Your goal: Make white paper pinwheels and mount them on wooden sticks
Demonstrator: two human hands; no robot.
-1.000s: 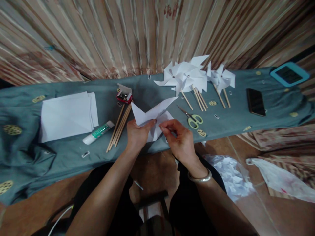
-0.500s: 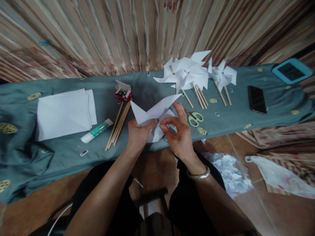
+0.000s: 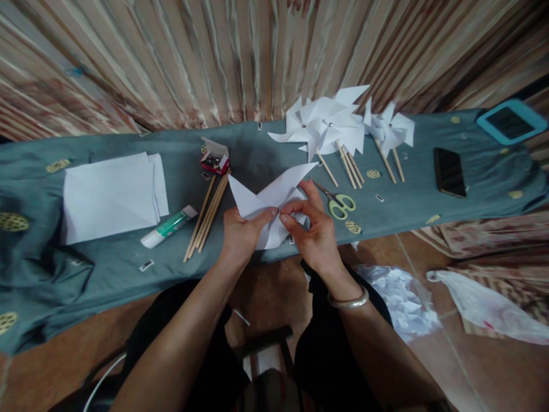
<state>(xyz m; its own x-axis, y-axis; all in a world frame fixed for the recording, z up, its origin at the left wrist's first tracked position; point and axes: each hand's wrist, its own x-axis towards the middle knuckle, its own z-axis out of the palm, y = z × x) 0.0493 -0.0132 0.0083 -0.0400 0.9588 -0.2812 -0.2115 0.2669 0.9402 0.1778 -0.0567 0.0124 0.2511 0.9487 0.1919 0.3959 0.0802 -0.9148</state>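
Observation:
My left hand point(image 3: 242, 234) is closed on a folded white paper pinwheel point(image 3: 274, 194), its thumb pressed near the middle and two pointed blades standing up. At the pinwheel's centre, the thumb and index finger of my right hand point(image 3: 315, 232) are pinched together. Whatever lies between those fingertips is too small to make out. Just beyond my left hand, an open red-and-white box point(image 3: 215, 159) holds small metal tacks. Several wooden sticks point(image 3: 211, 214) lie beside it. Green-handled scissors point(image 3: 342, 205) rest to the right of my right hand.
Finished pinwheels on sticks point(image 3: 330, 123) lie at the back. On the left are white paper sheets point(image 3: 109, 197) and a glue stick point(image 3: 168, 227). A phone point(image 3: 449, 171) and a blue-framed tablet point(image 3: 512, 122) lie right. A bag of paper scraps point(image 3: 401, 303) sits on the floor.
My right fingertips have shifted very slightly at the pinwheel's centre. My left hand keeps its hold, and the things on the table stay in place.

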